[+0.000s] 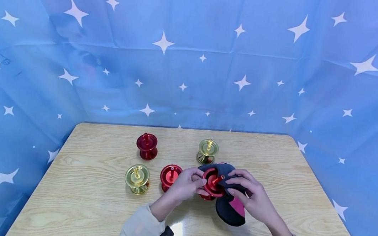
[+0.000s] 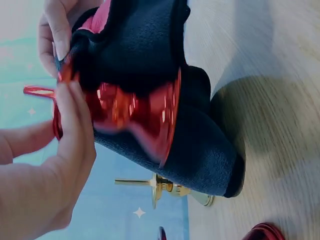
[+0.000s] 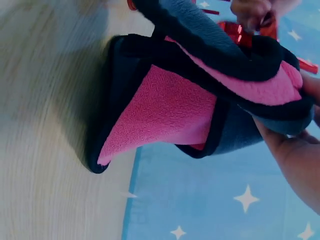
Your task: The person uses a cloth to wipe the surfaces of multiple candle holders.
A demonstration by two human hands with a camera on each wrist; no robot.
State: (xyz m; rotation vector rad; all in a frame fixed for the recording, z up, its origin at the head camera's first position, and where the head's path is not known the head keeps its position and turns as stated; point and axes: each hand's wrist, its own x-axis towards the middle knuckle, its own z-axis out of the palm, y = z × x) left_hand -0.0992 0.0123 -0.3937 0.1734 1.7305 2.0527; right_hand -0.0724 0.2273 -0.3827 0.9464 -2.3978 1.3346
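Red candle holder (image 1: pixel 210 185) stands right of centre at the worktop (image 1: pixel 91 198); base contact unclear. Left hand (image 1: pixel 187 184) pinches its rim; right hand (image 1: pixel 256 199) fingers grip the cloth (image 1: pixel 226 211) around it. Judged light, rigid, slick; best held at the waist (image 2: pixel 117 107). Long axis near-upright, stem (image 1: pixel 218 179) upward, leaning toward the right hand.

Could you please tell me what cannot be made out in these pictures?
Head view: right side of the middle red stand, hidden by the left hand.
Left wrist view: most of the bottom-right red stand, cut off by the lower edge.
Right wrist view: much of the held red stand, hidden by the black-and-pink wrap.
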